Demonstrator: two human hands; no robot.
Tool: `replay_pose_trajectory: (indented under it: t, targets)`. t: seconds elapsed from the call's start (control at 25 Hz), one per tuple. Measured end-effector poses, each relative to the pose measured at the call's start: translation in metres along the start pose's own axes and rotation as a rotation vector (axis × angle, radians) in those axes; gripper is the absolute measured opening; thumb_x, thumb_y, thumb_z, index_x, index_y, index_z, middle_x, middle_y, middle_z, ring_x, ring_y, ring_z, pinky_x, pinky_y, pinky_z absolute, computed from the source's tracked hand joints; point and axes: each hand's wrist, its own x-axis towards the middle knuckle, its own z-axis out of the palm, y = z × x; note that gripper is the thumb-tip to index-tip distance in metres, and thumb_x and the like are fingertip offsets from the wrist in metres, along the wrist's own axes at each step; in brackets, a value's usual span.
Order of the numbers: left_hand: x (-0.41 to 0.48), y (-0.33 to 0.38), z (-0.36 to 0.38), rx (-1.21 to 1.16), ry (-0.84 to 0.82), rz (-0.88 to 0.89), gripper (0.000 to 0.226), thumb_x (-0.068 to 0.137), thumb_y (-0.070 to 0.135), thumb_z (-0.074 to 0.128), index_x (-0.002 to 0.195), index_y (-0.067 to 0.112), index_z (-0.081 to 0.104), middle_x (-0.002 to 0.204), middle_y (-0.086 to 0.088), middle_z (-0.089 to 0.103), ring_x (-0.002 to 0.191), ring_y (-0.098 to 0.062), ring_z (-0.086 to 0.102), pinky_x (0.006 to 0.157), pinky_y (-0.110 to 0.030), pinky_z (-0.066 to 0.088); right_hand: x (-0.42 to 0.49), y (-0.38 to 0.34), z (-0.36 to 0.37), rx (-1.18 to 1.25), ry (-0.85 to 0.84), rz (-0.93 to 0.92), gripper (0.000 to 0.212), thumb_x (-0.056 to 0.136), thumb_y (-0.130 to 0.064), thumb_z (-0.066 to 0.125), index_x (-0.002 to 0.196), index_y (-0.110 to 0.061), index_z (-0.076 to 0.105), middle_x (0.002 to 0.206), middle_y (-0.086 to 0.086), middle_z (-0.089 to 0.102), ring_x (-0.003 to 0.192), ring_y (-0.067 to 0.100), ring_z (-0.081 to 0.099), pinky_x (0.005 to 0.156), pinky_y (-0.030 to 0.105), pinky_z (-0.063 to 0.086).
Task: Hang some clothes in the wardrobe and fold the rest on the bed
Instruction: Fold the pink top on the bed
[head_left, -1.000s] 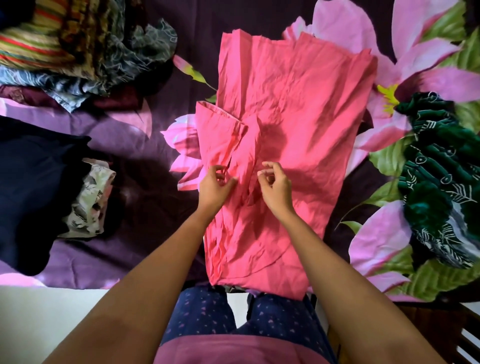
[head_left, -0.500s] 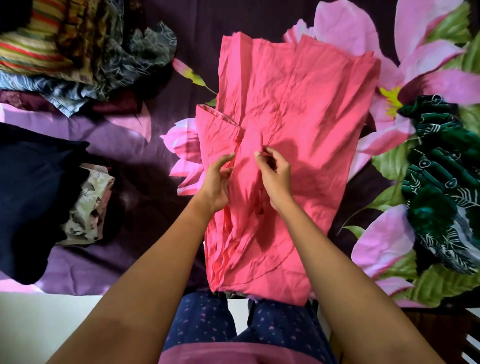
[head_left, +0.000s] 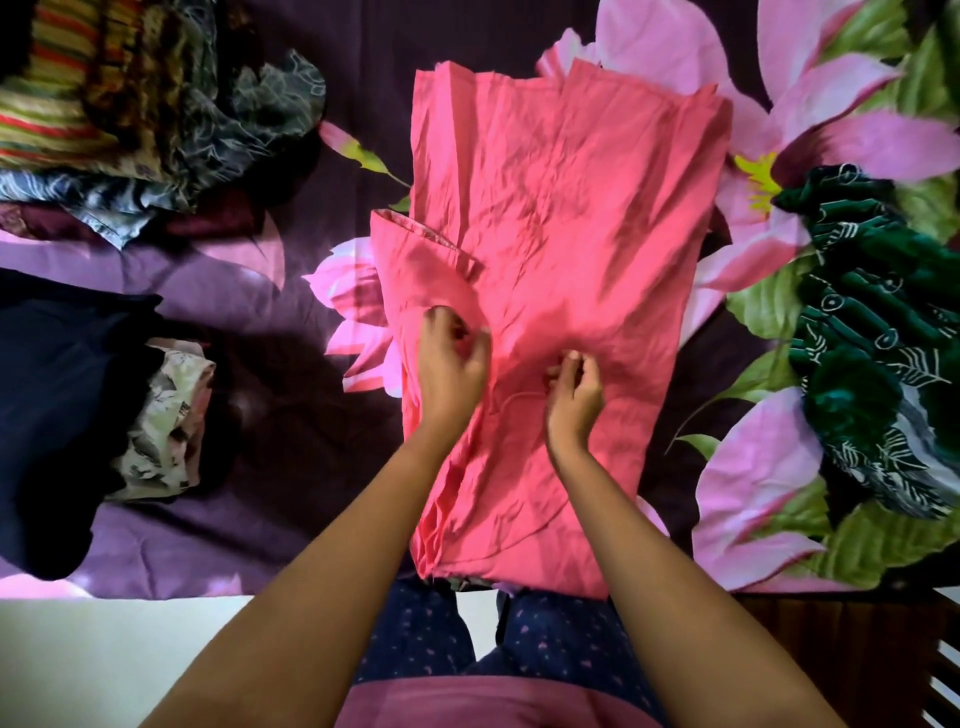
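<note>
The creased, long pink garment (head_left: 561, 208) lies flat on the floral-printed bed (head_left: 363, 62), under and beyond both hands. The left hand (head_left: 449, 358) and right hand (head_left: 574, 387) each pinch its wrinkled cloth with curled fingers; the left's fingertips blur.

1. I see the garment (head_left: 561, 208) lying on the bed (head_left: 291, 452), in the middle, its near end reaching the bed's front edge just ahead of the person's legs.
2. A pile of clothes (head_left: 130, 114) sits at the far left, behind a larger cloth (head_left: 57, 405) at the left edge.
3. A small folded piece (head_left: 166, 431) touches that cloth's right side, well apart from the garment.
4. A bundle (head_left: 872, 332) lies to the right of the garment, near it but apart.
5. The left hand (head_left: 452, 364) and right hand (head_left: 574, 389) sit side by side on the garment's near half, each pinching its cloth.
</note>
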Motion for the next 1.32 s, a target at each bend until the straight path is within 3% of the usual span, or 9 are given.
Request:
replay_pose_trajectory:
  t: [0.12,0.24,0.48,0.68,0.8,0.92,1.0,1.12,1.32]
  targets:
    - [-0.02,-0.012,0.032,0.487,-0.476,0.509,0.036,0.068,0.033,0.049,0.088,0.007,0.064,0.125,-0.023,0.056,0.097,-0.033,0.059,0.078,-0.034,0.05,0.006,-0.002,-0.014,0.084,0.21,-0.001,0.051,0.092,-0.038,0.036,0.097,0.007,0.059,0.086,0.024,0.064,0.078,0.036,0.06,0.075,0.042,0.046]
    - [-0.037,-0.031,0.041,0.574,-0.801,0.547,0.049,0.065,0.034,0.04,0.089,0.003,0.069,0.12,-0.024,0.061,0.098,-0.038,0.065,0.078,-0.045,0.056,0.015,-0.002,-0.036,0.11,0.368,-0.068,0.042,0.093,-0.026,0.042,0.106,0.011,0.057,0.102,0.03,0.057,0.09,0.033,0.056,0.084,0.022,0.043]
    - [-0.049,-0.05,0.02,0.571,-0.426,0.397,0.04,0.088,0.012,0.039,0.12,-0.005,0.055,0.123,-0.024,0.055,0.109,-0.037,0.057,0.097,-0.04,0.044,0.014,0.012,-0.039,-0.46,0.213,-0.6,0.023,0.091,-0.021,0.053,0.11,-0.01,0.058,0.111,0.02,0.053,0.105,0.028,0.046,0.09,0.041,0.037]
    - [-0.026,-0.06,0.009,0.858,-0.768,0.398,0.079,0.077,0.033,0.071,0.144,0.011,0.035,0.155,-0.015,0.019,0.141,-0.034,0.024,0.115,-0.047,0.013,0.027,0.01,-0.043,-0.779,0.012,-1.035,0.022,0.074,-0.011,0.054,0.092,-0.01,0.067,0.106,0.011,0.062,0.099,0.029,0.055,0.085,0.041,0.04]
    - [-0.028,-0.058,0.004,0.952,-0.828,0.294,0.11,0.064,0.056,0.075,0.15,0.025,0.014,0.159,-0.005,-0.004,0.146,-0.025,-0.002,0.115,-0.045,-0.007,0.033,0.02,-0.05,-1.054,-0.227,-0.803,0.03,0.066,-0.011,0.066,0.095,-0.005,0.068,0.099,0.015,0.064,0.095,0.034,0.062,0.088,0.047,0.047]
    - [-0.032,-0.06,-0.001,0.799,-0.776,0.266,0.095,0.067,0.067,0.063,0.145,0.02,0.034,0.157,-0.01,0.011,0.145,-0.029,0.012,0.115,-0.048,-0.002,0.025,0.022,-0.054,-1.136,-0.263,-0.533,0.047,0.049,-0.006,0.077,0.096,-0.007,0.069,0.105,0.015,0.063,0.1,0.035,0.061,0.083,0.047,0.047]
    - [-0.035,-0.062,-0.004,0.588,-0.512,0.256,0.068,0.077,0.062,0.051,0.121,0.01,0.06,0.145,-0.016,0.039,0.133,-0.032,0.037,0.111,-0.05,0.02,0.018,0.012,-0.052,-1.003,-0.207,-0.611,0.037,0.053,-0.004,0.069,0.089,-0.007,0.069,0.098,0.013,0.064,0.089,0.034,0.062,0.073,0.042,0.047]
    - [-0.024,-0.065,-0.014,0.436,-0.045,0.034,0.044,0.086,0.041,0.057,0.104,0.001,0.062,0.13,-0.021,0.049,0.122,-0.033,0.045,0.102,-0.04,0.035,0.01,0.006,-0.035,-0.858,-0.237,-0.681,0.031,0.07,-0.009,0.055,0.098,-0.004,0.068,0.103,0.016,0.064,0.093,0.036,0.063,0.078,0.044,0.05]
    - [0.007,-0.058,-0.022,0.473,-0.099,-0.134,0.058,0.074,0.019,0.074,0.123,0.005,0.047,0.122,-0.016,0.044,0.109,-0.031,0.049,0.086,-0.039,0.043,0.008,0.008,-0.015,-1.141,-0.56,-0.294,0.067,0.093,-0.028,0.053,0.15,-0.014,0.02,0.156,0.016,0.009,0.143,0.039,0.011,0.111,0.06,0.017]
